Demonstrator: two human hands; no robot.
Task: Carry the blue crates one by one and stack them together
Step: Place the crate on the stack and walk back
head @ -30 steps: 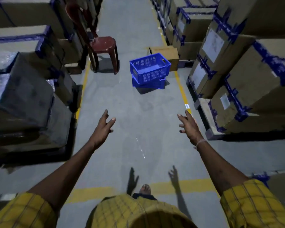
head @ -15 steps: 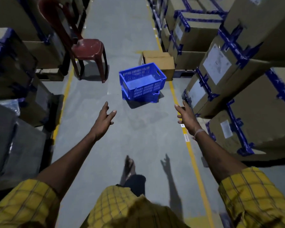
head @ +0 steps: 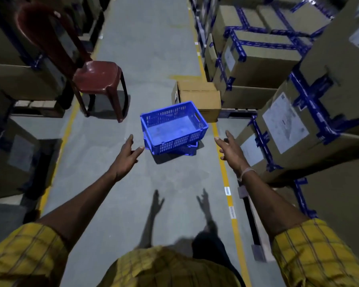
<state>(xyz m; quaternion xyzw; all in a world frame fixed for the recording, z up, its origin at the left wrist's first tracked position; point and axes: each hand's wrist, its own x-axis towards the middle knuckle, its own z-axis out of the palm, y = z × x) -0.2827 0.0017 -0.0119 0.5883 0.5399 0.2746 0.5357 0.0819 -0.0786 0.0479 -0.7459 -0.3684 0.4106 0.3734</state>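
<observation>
Blue crates (head: pixel 174 129) nearer than before; left grip (head: pixel 126 157), right grip (head: pixel 230 151) spread, empty.

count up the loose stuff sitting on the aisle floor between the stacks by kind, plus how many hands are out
blue crates: 2, top crate sitting on the lower crate
red plastic chair: 1
loose cardboard box: 1
hands: 2, left hand and right hand, both empty
total: 6
</observation>
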